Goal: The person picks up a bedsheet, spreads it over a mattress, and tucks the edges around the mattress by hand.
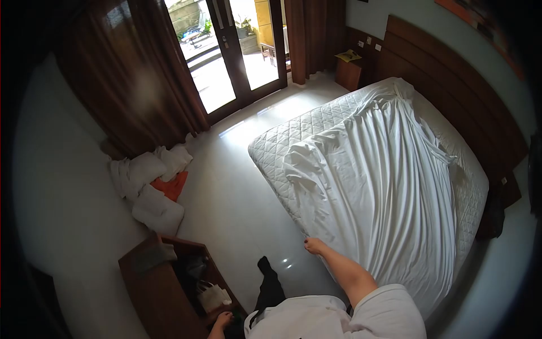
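Note:
A rumpled white bed sheet [367,169] lies in long folds across the quilted mattress [293,135], whose far and left borders stay uncovered. At the mattress's near left edge my right hand [313,245] is closed on the sheet's edge, with the arm stretched forward. My left hand [224,319] hangs low beside the wooden cabinet [149,299], its fingers loosely bent and apart from the sheet. Nothing shows in that hand, though it is small and dark in view.
White bedding [149,172] is piled on the floor by the brown curtain [135,85], with an orange cloth [172,185] in it. A pale bag [213,296] sits in the cabinet. Beyond the bed are a glass door [226,51], a nightstand [348,73] and a wooden headboard [446,85].

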